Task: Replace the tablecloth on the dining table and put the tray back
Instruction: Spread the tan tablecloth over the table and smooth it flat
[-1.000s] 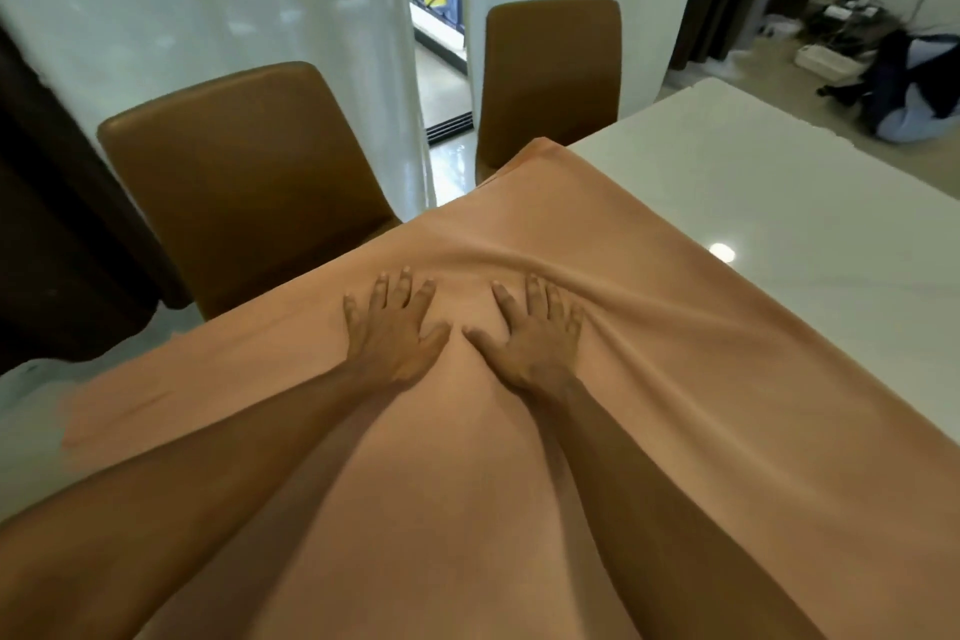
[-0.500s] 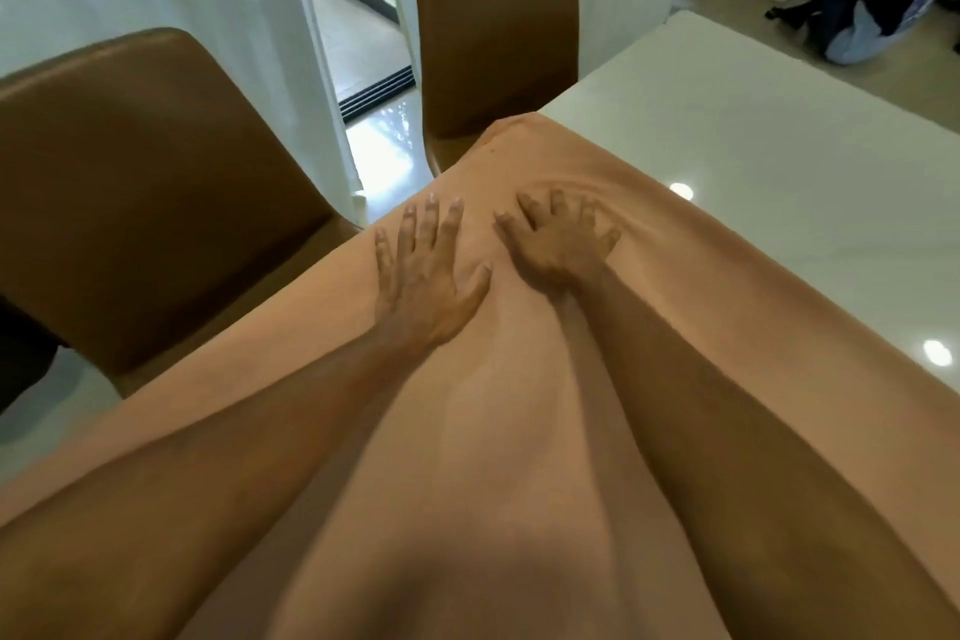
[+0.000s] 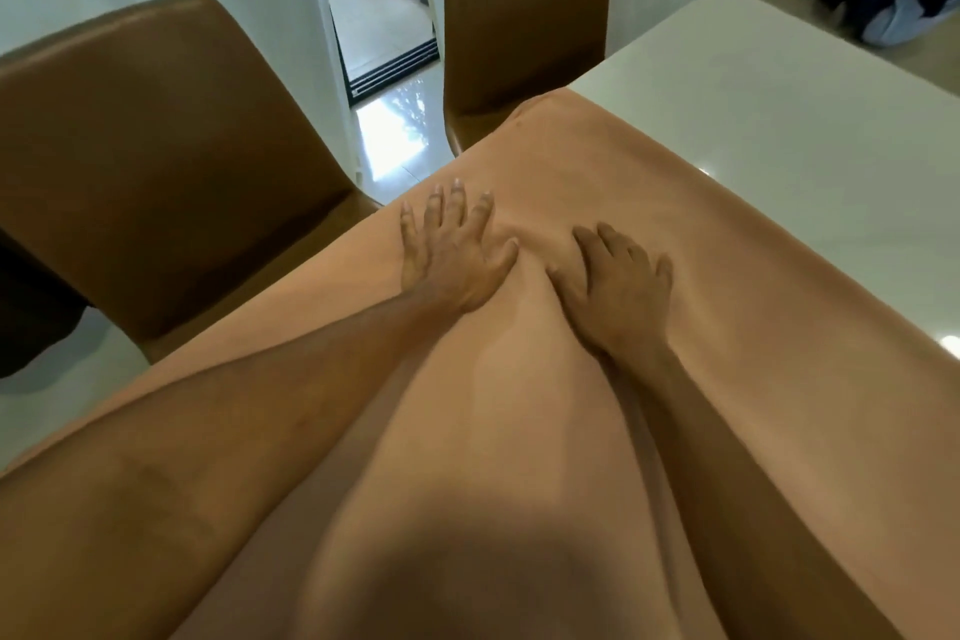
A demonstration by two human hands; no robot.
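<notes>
Fingers straight and spread, gripping nothing, our left hand (image 3: 452,250) and right hand (image 3: 618,286) press palm-down, side by side, on the peach tablecloth (image 3: 737,286), which covers the near part of the glossy white dining table (image 3: 779,109). The cloth looks light, soft and limp, rucking between our thumbs; we judge its hems the best hold. Two smooth tan chairs (image 3: 156,161) stand beyond.

Both hands, left (image 3: 451,257) and right (image 3: 621,283), press flat on the tablecloth (image 3: 701,327).
</notes>
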